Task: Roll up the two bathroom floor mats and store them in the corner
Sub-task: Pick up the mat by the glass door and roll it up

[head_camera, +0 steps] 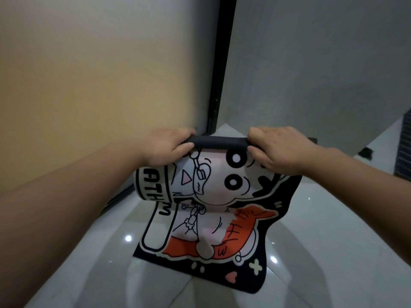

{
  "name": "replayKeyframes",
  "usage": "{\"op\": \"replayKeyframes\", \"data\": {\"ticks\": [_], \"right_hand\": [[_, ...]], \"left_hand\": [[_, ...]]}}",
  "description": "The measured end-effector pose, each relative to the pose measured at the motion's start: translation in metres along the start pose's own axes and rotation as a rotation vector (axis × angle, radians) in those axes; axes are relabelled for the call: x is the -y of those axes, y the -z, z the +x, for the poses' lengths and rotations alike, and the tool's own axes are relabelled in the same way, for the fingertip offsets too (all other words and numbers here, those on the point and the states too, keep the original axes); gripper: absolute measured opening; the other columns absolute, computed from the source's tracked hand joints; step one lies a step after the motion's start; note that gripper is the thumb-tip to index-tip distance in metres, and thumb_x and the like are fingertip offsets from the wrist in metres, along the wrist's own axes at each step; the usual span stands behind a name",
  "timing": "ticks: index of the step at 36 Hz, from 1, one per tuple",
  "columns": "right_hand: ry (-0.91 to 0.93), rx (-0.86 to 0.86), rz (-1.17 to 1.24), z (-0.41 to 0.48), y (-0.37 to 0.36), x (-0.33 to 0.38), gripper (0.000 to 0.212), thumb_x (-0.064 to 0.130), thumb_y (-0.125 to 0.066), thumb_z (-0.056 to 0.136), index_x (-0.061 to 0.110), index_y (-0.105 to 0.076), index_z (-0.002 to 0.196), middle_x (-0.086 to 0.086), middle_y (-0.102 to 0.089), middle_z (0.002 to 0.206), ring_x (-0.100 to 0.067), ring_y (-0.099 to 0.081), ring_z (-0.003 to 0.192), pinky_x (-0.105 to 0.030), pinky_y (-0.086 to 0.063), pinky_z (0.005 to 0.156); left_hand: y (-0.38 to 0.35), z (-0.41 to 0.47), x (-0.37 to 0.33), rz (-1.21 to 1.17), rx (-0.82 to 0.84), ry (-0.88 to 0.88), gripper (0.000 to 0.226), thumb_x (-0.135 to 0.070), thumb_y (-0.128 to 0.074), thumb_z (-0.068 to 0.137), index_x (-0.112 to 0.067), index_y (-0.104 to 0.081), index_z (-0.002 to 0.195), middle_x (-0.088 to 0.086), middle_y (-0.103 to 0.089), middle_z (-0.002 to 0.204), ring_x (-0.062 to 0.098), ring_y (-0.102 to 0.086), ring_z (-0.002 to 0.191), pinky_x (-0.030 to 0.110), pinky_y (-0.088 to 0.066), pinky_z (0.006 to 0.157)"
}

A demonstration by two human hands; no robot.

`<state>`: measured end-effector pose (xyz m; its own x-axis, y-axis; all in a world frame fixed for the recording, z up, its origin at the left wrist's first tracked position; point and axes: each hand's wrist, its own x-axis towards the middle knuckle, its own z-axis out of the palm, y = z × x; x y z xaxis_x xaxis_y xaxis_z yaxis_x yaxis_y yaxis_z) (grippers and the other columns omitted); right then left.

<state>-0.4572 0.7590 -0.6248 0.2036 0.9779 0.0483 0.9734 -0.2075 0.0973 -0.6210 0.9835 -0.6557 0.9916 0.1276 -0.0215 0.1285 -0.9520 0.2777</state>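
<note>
The mat [206, 218] is a cartoon bathroom mat with a black border and black backing, printed with a white big-eyed character, an orange fish-like shape across its lower half, a tall outlined panel with the letters "ATHM" along one side, and a small cream cross and pink heart near its closest corner. Its far edge is rolled into a tight black tube [220, 142], which is lifted off the glossy white floor [89, 263]; the rest of the mat hangs down from the tube, bulges, then lies flat on the floor toward the viewer. The left hand [169, 146] grips the tube's left end, fingers curled over the top and thumb beneath. The right hand [278, 150] clamps the tube's right end the same way. Just beyond the tube stands a black door frame [219, 81], where the walls meet
</note>
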Motion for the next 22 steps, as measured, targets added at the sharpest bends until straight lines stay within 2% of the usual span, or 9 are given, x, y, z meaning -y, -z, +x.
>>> {"op": "replayKeyframes", "data": {"ticks": [3,6,9,11,13,15,18,20,22], "right_hand": [[-0.006,0.01,-0.027,0.002,-0.002,0.001,0.015,0.034,-0.04,0.096,0.023,-0.031,0.09,0.005,-0.041,0.087,-0.018,-0.041,0.07,-0.033,-0.034,0.06],[-0.042,0.038,0.0,0.002,-0.002,0.002,0.014,0.031,-0.047,0.095,0.019,-0.04,0.097,-0.001,-0.052,0.092,-0.02,-0.048,0.076,-0.033,-0.038,0.063],[-0.133,0.066,0.12,0.004,0.0,0.004,0.031,0.028,-0.052,0.093,0.016,-0.042,0.12,-0.006,-0.059,0.103,-0.028,-0.056,0.09,-0.033,-0.038,0.068],[-0.125,0.088,0.096,0.007,-0.001,0.005,0.031,0.026,-0.054,0.092,0.015,-0.046,0.12,-0.006,-0.058,0.106,-0.029,-0.057,0.094,-0.034,-0.041,0.072],[-0.117,0.106,0.072,0.01,-0.002,0.006,0.019,0.023,-0.055,0.089,0.014,-0.05,0.106,-0.005,-0.056,0.099,-0.026,-0.054,0.086,-0.034,-0.041,0.07],[-0.151,0.121,0.106,0.013,-0.003,0.009,0.012,0.019,-0.052,0.089,0.015,-0.043,0.095,-0.003,-0.051,0.086,-0.024,-0.049,0.074,-0.033,-0.036,0.063],[-0.189,0.122,0.067,0.015,-0.006,0.01,0.011,0.014,-0.045,0.092,0.015,-0.035,0.093,-0.002,-0.045,0.067,-0.022,-0.045,0.058,-0.034,-0.033,0.051],[-0.165,0.09,-0.023,0.015,-0.01,0.009,0.019,0.01,-0.045,0.091,0.018,-0.028,0.091,0.002,-0.04,0.062,-0.017,-0.04,0.051,-0.032,-0.027,0.044],[-0.12,0.06,-0.094,0.015,-0.014,0.009,0.029,0.009,-0.047,0.09,0.022,-0.021,0.089,0.008,-0.034,0.064,-0.013,-0.035,0.048,-0.031,-0.025,0.043]], "left_hand": [[-0.002,0.002,0.002,0.052,-0.002,0.045,0.012,-0.033,-0.043,0.096,-0.026,-0.046,0.104,0.0,-0.058,0.087,0.018,-0.052,0.073,0.031,-0.032,0.062],[0.0,0.004,0.001,0.116,-0.003,0.089,0.017,-0.034,-0.047,0.095,-0.021,-0.05,0.104,-0.001,-0.056,0.084,0.02,-0.049,0.073,0.031,-0.031,0.061],[0.002,0.005,-0.003,0.157,-0.001,0.11,0.014,-0.034,-0.053,0.092,-0.021,-0.049,0.096,-0.002,-0.05,0.077,0.021,-0.047,0.071,0.03,-0.03,0.062],[0.002,0.006,-0.005,0.171,0.003,0.116,0.013,-0.03,-0.056,0.09,-0.023,-0.045,0.089,-0.004,-0.046,0.074,0.021,-0.046,0.071,0.029,-0.03,0.062],[-0.001,0.006,-0.005,0.134,0.004,0.13,0.013,-0.023,-0.056,0.087,-0.022,-0.044,0.087,-0.002,-0.049,0.077,0.022,-0.047,0.071,0.03,-0.033,0.062],[-0.005,0.007,-0.004,0.067,0.011,0.165,0.014,-0.013,-0.053,0.084,-0.019,-0.041,0.089,0.006,-0.054,0.081,0.026,-0.05,0.073,0.034,-0.039,0.063],[-0.008,0.007,-0.004,0.021,0.024,0.181,0.024,-0.006,-0.049,0.083,-0.017,-0.039,0.101,0.009,-0.056,0.085,0.029,-0.053,0.075,0.036,-0.04,0.064],[-0.008,0.006,-0.004,0.01,0.021,0.139,0.034,-0.014,-0.053,0.087,-0.021,-0.039,0.118,0.002,-0.057,0.091,0.023,-0.053,0.076,0.032,-0.036,0.065],[-0.008,0.004,-0.004,-0.003,0.031,0.085,0.037,-0.037,-0.054,0.091,-0.028,-0.039,0.123,-0.006,-0.056,0.088,0.015,-0.053,0.073,0.029,-0.036,0.064]]}}
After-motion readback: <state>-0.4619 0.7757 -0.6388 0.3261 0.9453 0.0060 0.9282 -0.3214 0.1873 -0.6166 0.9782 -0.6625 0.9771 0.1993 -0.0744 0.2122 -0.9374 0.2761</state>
